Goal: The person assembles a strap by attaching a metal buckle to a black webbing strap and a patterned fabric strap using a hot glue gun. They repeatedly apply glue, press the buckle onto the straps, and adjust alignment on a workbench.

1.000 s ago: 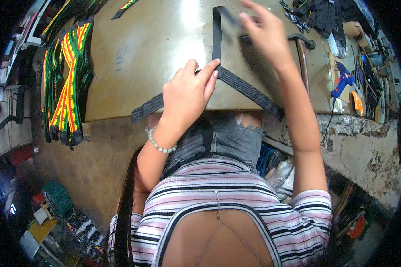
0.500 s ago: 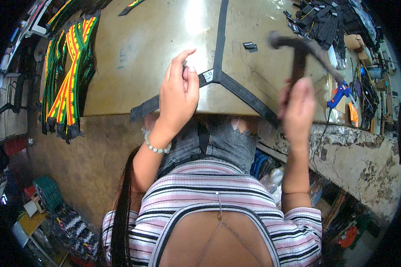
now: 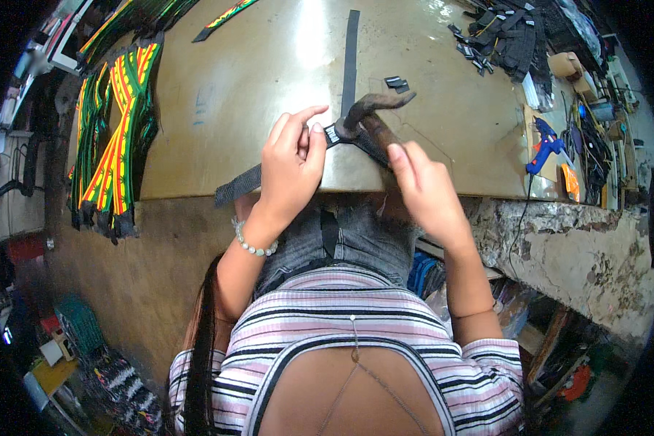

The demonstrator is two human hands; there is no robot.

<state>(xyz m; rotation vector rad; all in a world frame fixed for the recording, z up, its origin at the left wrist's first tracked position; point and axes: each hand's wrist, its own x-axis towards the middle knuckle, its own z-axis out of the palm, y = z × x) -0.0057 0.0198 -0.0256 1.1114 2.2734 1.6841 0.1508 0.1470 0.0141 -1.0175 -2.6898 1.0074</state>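
Observation:
A black webbing strap piece (image 3: 238,187) with three arms meeting in a Y lies on the table. My left hand (image 3: 289,161) rests over its left arm, thumb and curled fingers pressed on the webbing beside a small black-and-white label (image 3: 332,135); the index finger sticks out. In my right hand (image 3: 430,190) is the wooden handle of a hammer (image 3: 380,129). Its dark metal head stands on the strap junction, just right of the label, and hides that spot. The hammer also covers part of the right arm of the strap. The far arm runs straight away from me.
Yellow, red and green patterned straps (image 3: 120,138) hang over the left table edge. Another patterned strap (image 3: 225,19) lies at the back. Small black tabs (image 3: 397,84) lie beyond the hammer. At right are a black strap heap (image 3: 512,36) and a blue glue gun (image 3: 545,145) with its cord hanging down.
My right hand has swung the hammer left and down, from raised at the right onto the strap junction. My left hand stays nearly in place on the strap.

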